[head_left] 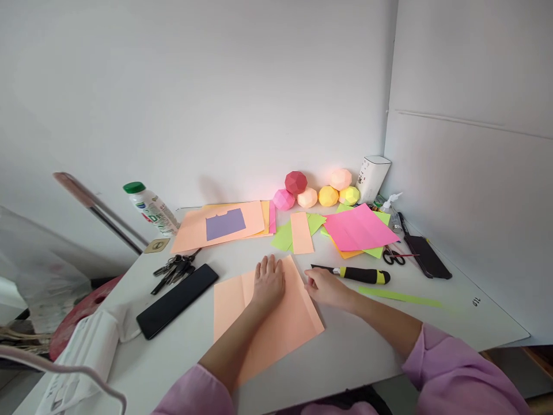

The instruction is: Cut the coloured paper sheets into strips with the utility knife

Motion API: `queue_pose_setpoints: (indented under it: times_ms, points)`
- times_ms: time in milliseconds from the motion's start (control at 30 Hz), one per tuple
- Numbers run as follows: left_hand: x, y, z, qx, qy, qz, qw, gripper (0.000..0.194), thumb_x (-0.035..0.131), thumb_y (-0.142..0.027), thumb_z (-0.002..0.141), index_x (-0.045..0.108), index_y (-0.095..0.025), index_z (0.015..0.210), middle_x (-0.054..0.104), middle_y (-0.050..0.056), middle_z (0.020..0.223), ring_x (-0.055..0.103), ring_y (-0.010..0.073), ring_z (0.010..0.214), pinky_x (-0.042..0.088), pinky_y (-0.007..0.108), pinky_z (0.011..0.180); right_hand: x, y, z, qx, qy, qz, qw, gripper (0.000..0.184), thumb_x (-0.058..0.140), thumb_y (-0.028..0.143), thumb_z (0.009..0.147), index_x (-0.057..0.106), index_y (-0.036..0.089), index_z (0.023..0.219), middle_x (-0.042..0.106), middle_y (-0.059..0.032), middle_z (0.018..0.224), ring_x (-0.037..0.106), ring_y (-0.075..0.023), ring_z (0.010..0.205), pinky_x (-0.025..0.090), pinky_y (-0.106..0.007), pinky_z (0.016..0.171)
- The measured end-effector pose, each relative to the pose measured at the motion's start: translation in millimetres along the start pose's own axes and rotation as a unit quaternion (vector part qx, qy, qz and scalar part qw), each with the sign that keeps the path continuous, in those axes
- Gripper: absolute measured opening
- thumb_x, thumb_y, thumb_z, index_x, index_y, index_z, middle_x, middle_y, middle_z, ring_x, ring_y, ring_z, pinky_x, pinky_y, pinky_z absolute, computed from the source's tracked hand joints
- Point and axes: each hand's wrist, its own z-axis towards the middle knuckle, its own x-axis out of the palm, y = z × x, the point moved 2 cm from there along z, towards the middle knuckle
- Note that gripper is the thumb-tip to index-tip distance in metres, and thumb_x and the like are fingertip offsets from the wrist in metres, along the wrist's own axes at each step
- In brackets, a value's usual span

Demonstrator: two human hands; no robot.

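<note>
A sheet of peach paper (276, 340) lies in front of me, with a narrow creased strip along its right edge. My left hand (268, 282) rests flat on the sheet's upper part, fingers stretched forward. At the right edge of the sheet is my right hand (322, 286), its fingers curled in and the tips close to the paper. Whether anything is pinched in them is hidden. Just behind that hand a black and yellow utility knife (363, 275) lies on the table, blade end pointing left.
To the left lie a black phone (177, 301), keys (175, 268) and a white bottle (151, 207). Coloured paper sheets (363, 227) and faceted paper balls (296, 183) line the back. Scissors (393, 255), a black case (427, 256) and a green strip (397, 296) are on the right.
</note>
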Motion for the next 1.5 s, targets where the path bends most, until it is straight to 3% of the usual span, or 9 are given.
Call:
queue_pose_setpoints:
  times_ms: [233, 400, 467, 533, 700, 800, 900, 1233, 1500]
  points:
    - [-2.8, -6, 1, 0.063, -0.02, -0.046, 0.997, 0.051, 0.036, -0.003, 0.08, 0.047, -0.016, 0.128, 0.045, 0.015, 0.141, 0.029, 0.0309, 0.138, 0.035, 0.052, 0.106, 16, 9, -20, -0.014, -0.002, 0.044, 0.999, 0.026, 0.044, 0.021, 0.084, 0.027, 0.022, 0.064, 0.033, 0.006, 0.06, 0.037, -0.0106, 0.055, 0.03, -0.022, 0.051]
    - [-10.5, -9, 1, 0.131, -0.019, -0.093, 0.987, 0.061, 0.034, 0.004, 0.076, 0.046, -0.02, 0.131, 0.041, 0.009, 0.146, 0.021, 0.0286, 0.141, 0.04, 0.052, 0.103, 24, 13, -23, -0.034, -0.016, 0.021, 0.999, 0.016, 0.048, 0.019, 0.083, 0.04, 0.021, 0.069, 0.038, 0.0038, 0.068, 0.04, -0.012, 0.059, 0.032, -0.025, 0.057]
    - [-10.6, -9, 2, 0.147, -0.019, -0.104, 0.984, 0.058, 0.036, 0.003, 0.077, 0.051, -0.022, 0.126, 0.044, 0.007, 0.144, 0.024, 0.0285, 0.14, 0.041, 0.052, 0.102, 28, 13, -24, -0.053, -0.018, -0.008, 0.998, 0.006, 0.049, 0.021, 0.085, 0.05, 0.019, 0.08, 0.044, 0.0012, 0.076, 0.043, -0.0126, 0.062, 0.034, -0.026, 0.058]
    - [-9.2, -9, 2, 0.155, -0.026, -0.11, 0.981, 0.054, 0.037, 0.002, 0.078, 0.054, -0.022, 0.123, 0.048, 0.008, 0.14, 0.029, 0.0282, 0.138, 0.043, 0.052, 0.1, 31, 13, -26, -0.075, -0.019, -0.044, 0.996, 0.008, 0.049, 0.025, 0.087, 0.054, 0.018, 0.089, 0.048, -0.0014, 0.083, 0.046, -0.0134, 0.065, 0.037, -0.026, 0.059]
    - [-7.1, -8, 2, 0.149, -0.054, -0.104, 0.982, 0.045, 0.038, 0.002, 0.077, 0.059, -0.017, 0.113, 0.054, 0.012, 0.134, 0.039, 0.0286, 0.133, 0.046, 0.051, 0.098, 32, 16, -27, -0.121, -0.015, -0.08, 0.989, 0.018, 0.047, 0.027, 0.09, 0.058, 0.017, 0.081, 0.052, -0.0053, 0.089, 0.05, -0.0151, 0.071, 0.041, -0.028, 0.062]
    - [-7.7, -8, 3, 0.149, -0.059, -0.1, 0.982, 0.044, 0.037, 0.004, 0.075, 0.063, -0.016, 0.104, 0.056, 0.013, 0.13, 0.043, 0.0291, 0.13, 0.047, 0.05, 0.098, 33, 19, -29, -0.151, -0.021, -0.092, 0.984, 0.018, 0.045, 0.024, 0.089, 0.06, 0.016, 0.085, 0.054, -0.0087, 0.099, 0.052, -0.0186, 0.083, 0.044, -0.03, 0.067]
    - [-6.6, -6, 3, 0.147, -0.054, -0.108, 0.982, 0.044, 0.037, 0.004, 0.075, 0.064, -0.017, 0.103, 0.063, 0.012, 0.119, 0.05, 0.0277, 0.123, 0.048, 0.049, 0.097, 34, 19, -29, -0.164, -0.023, -0.131, 0.977, 0.019, 0.043, 0.023, 0.09, 0.061, 0.016, 0.087, 0.056, -0.0101, 0.102, 0.051, -0.0194, 0.083, 0.044, -0.031, 0.067]
    - [-6.9, 1, 12, 0.143, -0.052, -0.138, 0.979, 0.039, 0.042, -0.004, 0.076, 0.065, -0.021, 0.103, 0.065, 0.01, 0.108, 0.061, 0.0243, 0.104, 0.053, 0.045, 0.09, 35, 15, 11, -0.168, -0.013, -0.208, 0.963, 0.023, 0.037, 0.021, 0.093, 0.056, 0.016, 0.104, 0.057, -0.0107, 0.121, 0.059, -0.0166, 0.071, 0.041, -0.03, 0.058]
    - [-14.6, 2, 16, 0.156, -0.038, -0.134, 0.978, 0.036, 0.041, -0.002, 0.074, 0.066, -0.018, 0.094, 0.065, 0.011, 0.104, 0.06, 0.0231, 0.102, 0.054, 0.041, 0.088, 36, 12, 40, -0.152, -0.017, -0.208, 0.966, 0.023, 0.041, 0.02, 0.09, 0.054, 0.014, 0.107, 0.058, -0.0121, 0.121, 0.063, -0.021, 0.076, 0.044, -0.032, 0.058]
